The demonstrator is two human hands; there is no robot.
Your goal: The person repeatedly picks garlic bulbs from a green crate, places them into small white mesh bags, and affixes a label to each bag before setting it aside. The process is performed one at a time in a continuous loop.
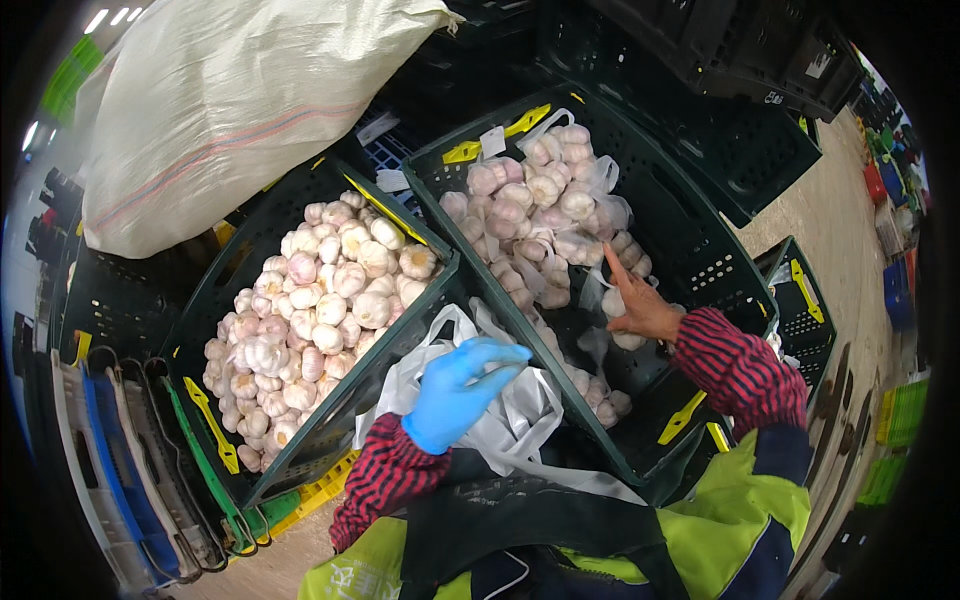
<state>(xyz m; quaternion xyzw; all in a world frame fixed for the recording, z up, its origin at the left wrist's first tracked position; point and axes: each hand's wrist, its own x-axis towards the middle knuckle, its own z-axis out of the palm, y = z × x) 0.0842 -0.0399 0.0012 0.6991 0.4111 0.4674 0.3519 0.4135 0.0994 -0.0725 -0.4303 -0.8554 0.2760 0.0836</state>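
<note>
My left hand, in a blue glove, hovers over white plastic bags bunched between two dark green crates. Its fingers are bent with a gap at the thumb, and nothing shows in it. My right hand, bare, is inside the right crate, index finger extended and thumb apart, close above bagged garlic bulbs. More garlic in clear plastic bags fills the far and left parts of that crate. Loose garlic bulbs are heaped in the left crate.
A large white woven sack lies beyond the left crate. Folded crates stand upright at the lower left. Black crates are stacked at the upper right, and a smaller green crate stands beside the right crate.
</note>
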